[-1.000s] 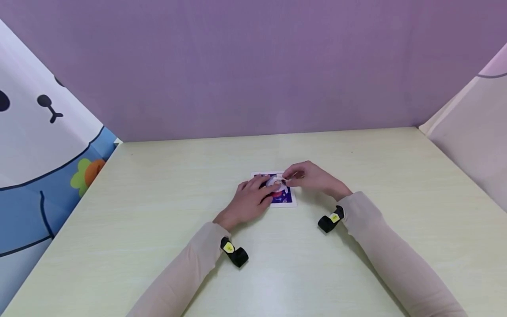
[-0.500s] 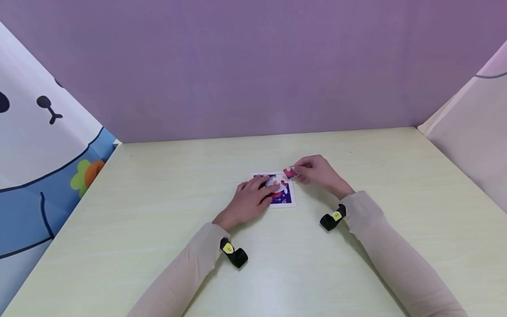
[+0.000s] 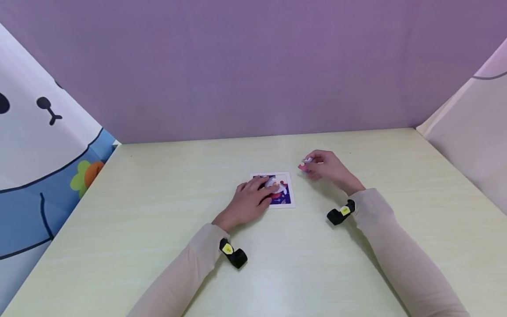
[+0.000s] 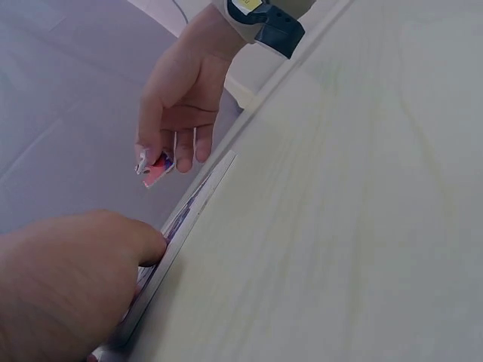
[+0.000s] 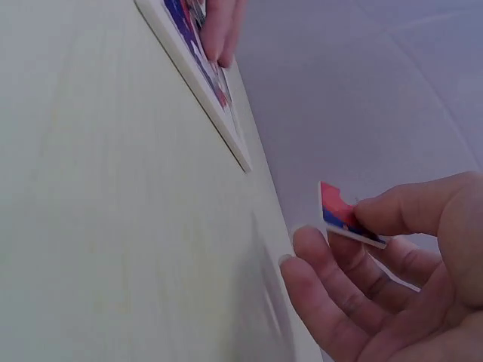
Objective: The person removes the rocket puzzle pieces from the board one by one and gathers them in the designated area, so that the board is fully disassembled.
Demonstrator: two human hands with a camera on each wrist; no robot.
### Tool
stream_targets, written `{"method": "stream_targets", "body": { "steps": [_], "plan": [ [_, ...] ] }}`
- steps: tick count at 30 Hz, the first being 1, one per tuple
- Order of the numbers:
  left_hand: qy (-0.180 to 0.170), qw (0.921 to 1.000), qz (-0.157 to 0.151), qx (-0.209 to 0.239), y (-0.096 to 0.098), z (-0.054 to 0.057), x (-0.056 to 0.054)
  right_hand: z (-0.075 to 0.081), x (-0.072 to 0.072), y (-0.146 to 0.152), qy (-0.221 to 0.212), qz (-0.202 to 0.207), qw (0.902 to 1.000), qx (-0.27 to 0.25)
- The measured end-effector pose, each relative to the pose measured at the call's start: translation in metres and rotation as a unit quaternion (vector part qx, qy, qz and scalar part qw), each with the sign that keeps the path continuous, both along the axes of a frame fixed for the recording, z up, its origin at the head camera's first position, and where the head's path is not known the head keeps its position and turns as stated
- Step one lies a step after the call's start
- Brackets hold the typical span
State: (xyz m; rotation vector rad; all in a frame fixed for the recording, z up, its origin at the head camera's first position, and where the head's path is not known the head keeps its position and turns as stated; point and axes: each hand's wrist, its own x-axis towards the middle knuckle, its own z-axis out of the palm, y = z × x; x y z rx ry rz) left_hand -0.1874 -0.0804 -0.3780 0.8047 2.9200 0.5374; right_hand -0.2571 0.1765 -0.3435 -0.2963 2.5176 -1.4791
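A small jigsaw puzzle in a white frame [image 3: 292,194] lies flat on the table, with a white figure on dark blue showing. My left hand [image 3: 252,200] rests across its left part, fingers spread over the picture and hiding much of it. Up and to the right of the frame, my right hand [image 3: 330,169] pinches a puzzle piece [image 3: 303,167] between thumb and fingers. In the right wrist view the puzzle piece [image 5: 336,207] looks red and blue with a pale edge, held above the tabletop and apart from the frame.
The pale wooden table [image 3: 190,176] reaches back to a purple wall panel [image 3: 253,66]. A printed cartoon cloth [image 3: 47,145] hangs on the left and a pale panel [image 3: 475,127] on the right. Each wrist wears a black band with a camera [image 3: 237,257].
My right hand has lifted the puzzle piece from the puzzle's upper right and carried it away, up and to the right. My left hand has stayed on the puzzle.
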Motion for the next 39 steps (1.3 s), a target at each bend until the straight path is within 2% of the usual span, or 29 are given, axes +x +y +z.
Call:
{"method": "stream_targets", "body": {
  "steps": [7, 12, 18, 29, 39],
  "plan": [
    [0.004, 0.9999, -0.004, 0.012, -0.002, 0.001, 0.002, 0.000, -0.003, 0.012, 0.009, 0.002, 0.9999, -0.014],
    [0.006, 0.9999, -0.005, 0.011, -0.002, 0.000, 0.001, 0.003, -0.004, 0.022, 0.015, 0.006, 0.9999, -0.006],
    [0.009, 0.9999, -0.006, 0.010, -0.002, -0.001, 0.000, 0.005, -0.006, 0.029, 0.022, -0.012, 0.9997, 0.009],
    [0.016, 0.9997, -0.011, 0.013, -0.002, -0.004, -0.001, 0.003, -0.008, 0.051, 0.062, -0.040, 0.9965, -0.040],
    [0.013, 0.9998, -0.007, 0.014, -0.002, -0.002, -0.001, 0.006, -0.011, 0.069, 0.060, -0.059, 0.9964, -0.012]
  ]
}}
